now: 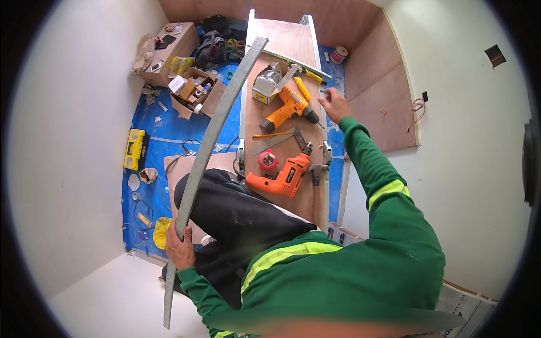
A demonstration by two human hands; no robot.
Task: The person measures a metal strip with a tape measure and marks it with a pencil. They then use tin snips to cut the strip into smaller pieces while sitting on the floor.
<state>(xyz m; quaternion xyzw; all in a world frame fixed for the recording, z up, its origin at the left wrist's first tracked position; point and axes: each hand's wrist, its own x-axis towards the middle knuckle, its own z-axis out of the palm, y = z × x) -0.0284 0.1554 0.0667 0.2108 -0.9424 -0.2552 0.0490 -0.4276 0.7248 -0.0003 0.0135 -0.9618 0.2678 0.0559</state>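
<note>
My left hand (180, 248) grips a long grey metal strip (214, 127) that rises diagonally in front of my bent leg. My right hand (335, 106) is at the right rail of the wooden platform (265, 211), fingers curled; anything in them is too small to make out. Beside it lie a yellow-handled tool (302, 88), an orange cordless drill (285, 110) and a small box (266, 85) with metal pieces. Nearer me are a pencil (270, 134), a metal square (267, 145), a red tape measure (268, 160), an orange corded drill (284, 177) and a hammer (316, 188).
Blue sheeting (152, 112) covers the floor, with an open cardboard box (208, 101), black bags (211, 48), a yellow case (135, 149) and scraps at left. A wooden cabinet (174, 39) stands back left. A can (338, 54) sits beside the plywood wall (377, 84) at back right.
</note>
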